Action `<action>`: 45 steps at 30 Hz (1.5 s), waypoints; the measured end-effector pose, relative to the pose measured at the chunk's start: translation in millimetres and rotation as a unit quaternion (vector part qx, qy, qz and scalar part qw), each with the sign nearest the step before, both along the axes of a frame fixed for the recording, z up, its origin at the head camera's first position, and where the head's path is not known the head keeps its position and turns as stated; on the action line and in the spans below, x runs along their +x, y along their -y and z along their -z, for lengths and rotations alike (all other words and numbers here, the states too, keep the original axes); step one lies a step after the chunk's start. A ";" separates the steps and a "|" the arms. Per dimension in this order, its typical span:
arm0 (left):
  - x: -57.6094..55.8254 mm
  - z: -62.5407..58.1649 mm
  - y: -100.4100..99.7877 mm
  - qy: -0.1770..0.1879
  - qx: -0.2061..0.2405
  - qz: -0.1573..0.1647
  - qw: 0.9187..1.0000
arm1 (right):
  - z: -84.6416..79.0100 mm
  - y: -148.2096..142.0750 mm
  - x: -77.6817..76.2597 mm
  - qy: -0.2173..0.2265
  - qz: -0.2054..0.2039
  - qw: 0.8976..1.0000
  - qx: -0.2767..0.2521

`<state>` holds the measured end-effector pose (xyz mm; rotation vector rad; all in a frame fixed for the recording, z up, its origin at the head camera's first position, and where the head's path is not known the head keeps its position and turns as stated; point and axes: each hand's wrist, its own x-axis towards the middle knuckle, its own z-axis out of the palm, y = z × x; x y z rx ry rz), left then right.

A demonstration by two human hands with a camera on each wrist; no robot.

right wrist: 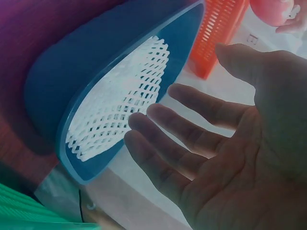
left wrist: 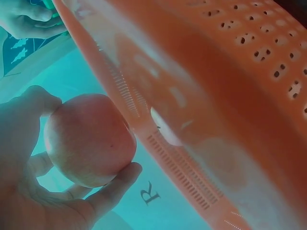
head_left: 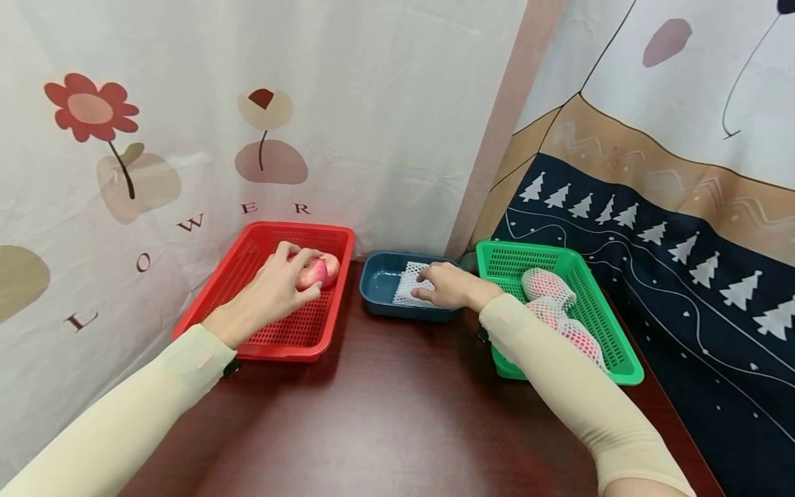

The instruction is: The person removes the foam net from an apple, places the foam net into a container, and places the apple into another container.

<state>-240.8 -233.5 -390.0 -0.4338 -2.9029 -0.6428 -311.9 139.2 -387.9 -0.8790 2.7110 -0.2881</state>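
My left hand (head_left: 279, 279) grips a pinkish-red apple (left wrist: 91, 139) between thumb and fingers, above the red basket (head_left: 348, 297). Just beyond it in the head view shows a second apple (head_left: 332, 268); the left wrist view has only a sliver of that one through the basket. Over the blue tray (head_left: 379, 307) is my right hand (head_left: 452, 284), its fingers slightly bent and apart, holding nothing. White foam fruit nets (right wrist: 120, 105) lie in that tray, close to the right fingertips (right wrist: 136, 120). Whether the fingertips touch them, I cannot tell.
On the right stands a green basket (head_left: 611, 345) with several fruits in foam nets (head_left: 549, 286). All three containers sit on a dark red-brown table (head_left: 397, 414). A printed curtain (head_left: 385, 138) hangs directly behind them, and a dark patterned cloth (head_left: 683, 331) borders the right side.
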 end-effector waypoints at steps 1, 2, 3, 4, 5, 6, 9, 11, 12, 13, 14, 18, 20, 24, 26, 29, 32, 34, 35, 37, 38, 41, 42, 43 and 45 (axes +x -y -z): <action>-1.0 0.3 0.2 0.001 0.000 -0.001 1.000 | -0.6 -0.4 0.6 -0.002 0.000 1.000 -0.001; -1.8 0.3 0.5 0.002 -0.001 -0.001 1.000 | -1.2 -0.9 1.1 -0.005 0.000 1.000 -0.002; -2.5 0.2 0.7 0.003 -0.001 -0.002 1.000 | -1.7 -1.3 1.8 -0.008 -0.001 1.000 -0.004; -3.3 0.2 0.9 0.004 -0.001 -0.002 1.000 | -2.3 -1.8 2.5 -0.012 -0.001 1.000 -0.006; -4.0 0.2 1.2 0.004 -0.001 -0.003 1.000 | -2.6 -2.1 3.3 -0.014 -0.001 1.000 -0.008; -5.0 0.2 1.3 0.005 0.000 -0.004 1.000 | -2.9 -2.4 4.1 -0.017 -0.001 1.000 -0.012; -6.7 -0.3 1.9 0.004 0.001 -0.005 1.000 | -3.4 -2.9 7.2 -0.027 -0.001 0.999 -0.021; -8.2 -0.1 3.0 0.001 0.002 -0.005 1.000 | -3.6 -2.8 9.5 -0.036 -0.002 0.999 -0.027; -9.0 -0.3 3.5 -0.001 0.003 -0.005 1.000 | -3.7 -2.9 10.6 -0.042 -0.003 0.999 -0.030; -10.0 -0.1 4.0 -0.004 0.003 -0.005 1.000 | -3.8 -3.0 11.7 -0.048 -0.003 0.998 -0.032; -11.2 -0.2 4.5 -0.005 0.004 -0.005 1.000 | -4.0 -3.2 12.8 -0.054 -0.004 0.998 -0.034; -16.1 -0.7 7.3 -0.008 0.006 -0.009 1.000 | -6.1 -3.9 17.8 -0.074 -0.007 0.996 -0.046; -18.1 -1.2 8.6 -0.006 0.007 -0.013 1.000 | -6.9 -5.1 20.7 -0.078 -0.010 0.996 -0.051; -20.5 -2.6 11.2 0.004 0.009 -0.020 1.000 | -6.1 -8.9 26.5 -0.084 -0.018 0.995 -0.053; -21.2 -4.0 12.2 0.011 0.009 -0.021 1.000 | -5.5 -11.1 29.5 -0.088 -0.021 0.995 -0.052; -23.4 -6.9 14.7 0.012 0.009 -0.022 1.000 | -6.2 -14.5 34.1 -0.098 -0.024 0.993 -0.056; -27.6 -9.8 18.0 0.012 0.011 -0.023 1.000 | -7.9 -17.8 38.5 -0.110 -0.027 0.992 -0.061; -31.3 -11.4 20.2 0.016 0.011 -0.026 0.999 | -9.2 -20.5 41.6 -0.118 -0.028 0.991 -0.064; -33.1 -12.2 21.1 0.019 0.012 -0.027 0.999 | -9.8 -22.0 43.0 -0.122 -0.029 0.990 -0.066; -37.1 -13.0 22.9 0.026 0.013 -0.031 0.999 | -10.1 -25.4 45.3 -0.131 -0.029 0.988 -0.072; -38.9 -13.4 23.9 0.030 0.012 -0.033 0.999 | -10.2 -27.2 46.4 -0.133 -0.028 0.988 -0.075; -44.0 -13.8 27.1 0.039 0.010 -0.041 0.998 | -10.1 -32.7 49.0 -0.138 -0.024 0.986 -0.087; -45.6 -13.7 28.1 0.042 0.008 -0.043 0.998 | -9.9 -34.6 49.7 -0.140 -0.021 0.986 -0.089; -47.1 -13.7 29.2 0.045 0.005 -0.044 0.998 | -9.7 -36.5 50.4 -0.139 -0.019 0.986 -0.092; -50.4 -13.4 30.9 0.050 0.002 -0.048 0.998 | -10.0 -40.2 52.1 -0.141 -0.015 0.985 -0.094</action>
